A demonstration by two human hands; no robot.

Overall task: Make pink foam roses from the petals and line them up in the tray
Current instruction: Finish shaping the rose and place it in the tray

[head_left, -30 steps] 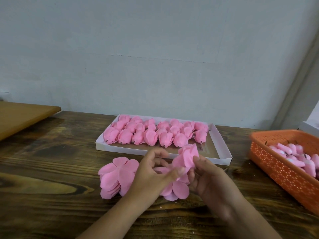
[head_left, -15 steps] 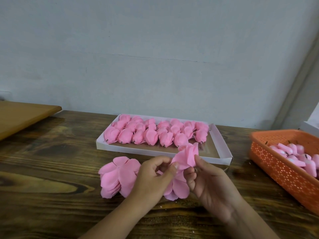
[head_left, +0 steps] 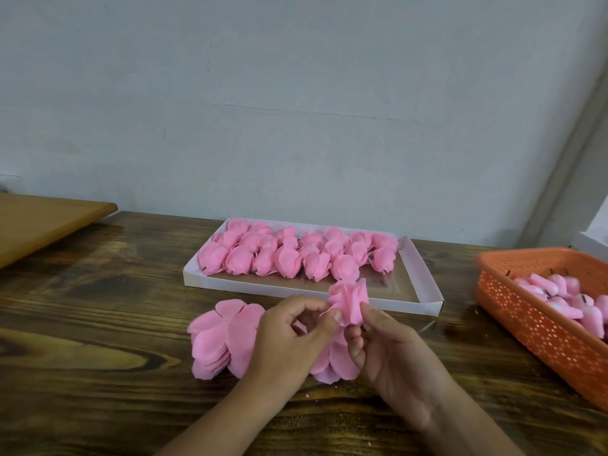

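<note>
Both hands raised over the wooden table (head_left: 82, 357). Half-made rose (head_left: 349, 301) pinched between left hand (head_left: 289, 337) thumb tip and right hand (head_left: 391, 353) thumb and fingers; bloom stands above the grip. Loose petals (head_left: 223, 337) lie just below and left of the hands. Tray (head_left: 424, 281) of finished roses (head_left: 296, 255) beyond the grip. Stem, probably, hidden in right fingers.

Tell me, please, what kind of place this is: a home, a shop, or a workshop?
Probably a small craft workbench for piecework, though a home table cannot be ruled out. A white tray already holds rows of finished pink roses, a stack of loose petals lies on the wooden table, and an orange basket holds more pink pieces.
</note>
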